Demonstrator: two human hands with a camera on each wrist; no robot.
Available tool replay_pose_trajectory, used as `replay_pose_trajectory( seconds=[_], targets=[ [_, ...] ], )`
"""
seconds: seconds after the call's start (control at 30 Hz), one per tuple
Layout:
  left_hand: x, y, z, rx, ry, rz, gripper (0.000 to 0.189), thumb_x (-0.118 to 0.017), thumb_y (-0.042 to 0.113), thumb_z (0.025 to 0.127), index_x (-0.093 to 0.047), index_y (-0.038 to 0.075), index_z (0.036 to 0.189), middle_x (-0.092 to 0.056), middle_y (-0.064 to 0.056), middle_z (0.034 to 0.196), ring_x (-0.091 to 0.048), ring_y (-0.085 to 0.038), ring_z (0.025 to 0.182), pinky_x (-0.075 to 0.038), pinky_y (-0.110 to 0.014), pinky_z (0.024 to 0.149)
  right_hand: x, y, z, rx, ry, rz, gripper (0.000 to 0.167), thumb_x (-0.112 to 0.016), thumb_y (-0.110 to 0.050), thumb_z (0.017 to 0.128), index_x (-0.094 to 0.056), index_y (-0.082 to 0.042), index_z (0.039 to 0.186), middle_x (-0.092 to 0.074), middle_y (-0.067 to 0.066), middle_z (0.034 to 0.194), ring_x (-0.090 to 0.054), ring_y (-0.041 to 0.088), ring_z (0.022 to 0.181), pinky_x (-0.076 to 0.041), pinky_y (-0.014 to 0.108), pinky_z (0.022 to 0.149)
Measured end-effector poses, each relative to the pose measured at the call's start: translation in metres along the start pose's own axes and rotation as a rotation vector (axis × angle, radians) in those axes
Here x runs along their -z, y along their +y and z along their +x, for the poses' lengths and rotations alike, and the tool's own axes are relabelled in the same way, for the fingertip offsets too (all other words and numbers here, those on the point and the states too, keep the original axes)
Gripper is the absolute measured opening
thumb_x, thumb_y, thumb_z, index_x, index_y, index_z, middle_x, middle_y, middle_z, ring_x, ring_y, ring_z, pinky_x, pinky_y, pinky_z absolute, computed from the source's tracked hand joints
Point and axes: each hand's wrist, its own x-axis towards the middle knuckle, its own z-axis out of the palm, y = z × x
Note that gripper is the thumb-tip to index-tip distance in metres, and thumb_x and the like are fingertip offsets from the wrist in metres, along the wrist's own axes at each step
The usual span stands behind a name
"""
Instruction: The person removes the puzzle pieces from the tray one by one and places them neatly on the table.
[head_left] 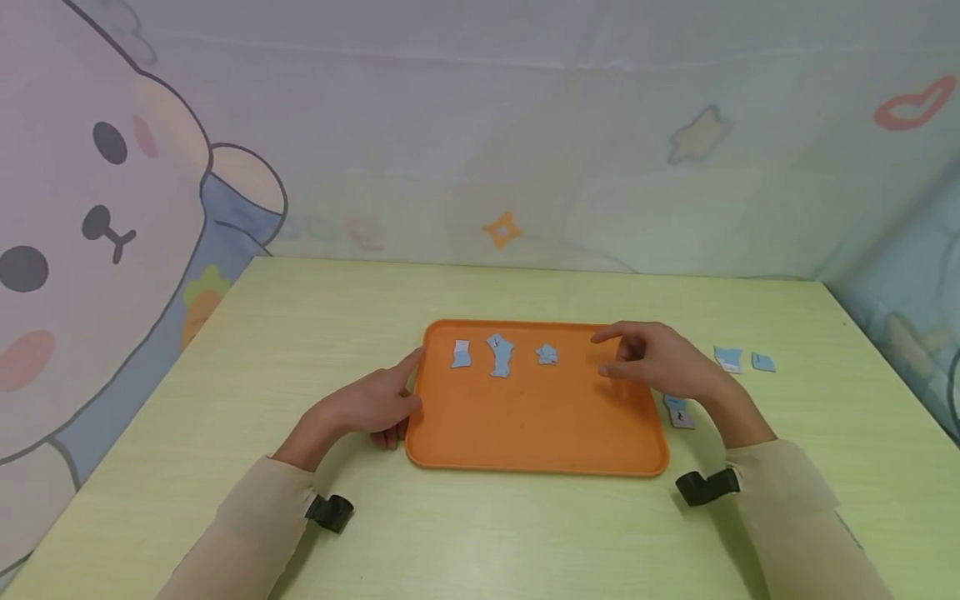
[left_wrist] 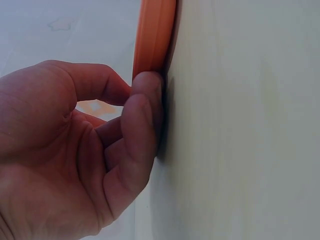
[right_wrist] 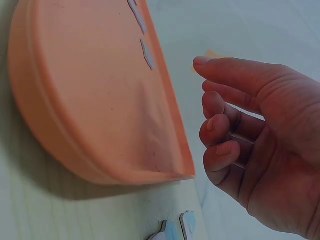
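An orange tray lies on the table, with three flat, irregular blue pieces, like puzzle pieces, in its upper part: a left piece, a longer middle piece and a small right piece. At the tray's left edge my left hand holds the rim, thumb at the top and curled fingers low by the table. My right hand hovers over the tray's right side. Its fingers are loosely bent, and the right wrist view shows nothing between the thumb and fingertips.
Right of the tray lie several more pieces: one pale blue piece, a smaller piece, and a pair close to the tray's edge, partly behind my right wrist. A printed cloth hangs behind the table.
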Motion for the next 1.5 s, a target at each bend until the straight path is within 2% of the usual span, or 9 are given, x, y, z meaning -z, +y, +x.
replay_pose_trajectory(
  seconds=[0.37,0.83,1.07,1.5],
  targets=[
    [-0.001,-0.002,0.003,-0.006,0.001,-0.009,0.083,-0.047,0.010,0.100,-0.003,0.010,0.171,-0.063,-0.006,0.065,-0.059,-0.016,0.049,-0.054,-0.031,0.049,-0.007,-0.002,0.009,0.033,0.003,0.008,0.042,-0.077,-0.018,0.096,-0.068,-0.004,0.134,-0.062,0.004,0.082,-0.053,0.016,0.069,-0.043,0.027,0.060],
    [-0.002,-0.002,0.003,0.002,0.003,-0.009,0.083,-0.046,0.010,0.101,-0.003,0.010,0.171,-0.062,-0.005,0.064,-0.058,-0.016,0.048,-0.053,-0.030,0.048,-0.015,-0.003,0.023,0.022,-0.018,-0.010,0.042,-0.077,-0.018,0.096,-0.068,-0.004,0.135,-0.061,0.004,0.084,-0.052,0.018,0.073,-0.041,0.027,0.061],
    [-0.001,-0.001,0.002,0.006,0.007,-0.011,0.083,-0.046,0.010,0.100,-0.002,0.010,0.171,-0.063,-0.006,0.064,-0.058,-0.016,0.048,-0.052,-0.029,0.049,-0.016,-0.004,0.029,0.028,-0.032,-0.035,0.043,-0.075,-0.018,0.097,-0.067,-0.004,0.137,-0.061,0.004,0.087,-0.052,0.019,0.076,-0.043,0.029,0.065],
    [-0.001,-0.002,0.001,0.012,0.010,-0.011,0.083,-0.046,0.010,0.100,-0.002,0.010,0.171,-0.063,-0.005,0.064,-0.058,-0.016,0.048,-0.052,-0.029,0.048,-0.011,-0.015,0.036,0.043,-0.042,-0.045,0.042,-0.076,-0.017,0.097,-0.068,-0.003,0.135,-0.063,0.004,0.082,-0.055,0.018,0.068,-0.045,0.030,0.063]
  ],
)
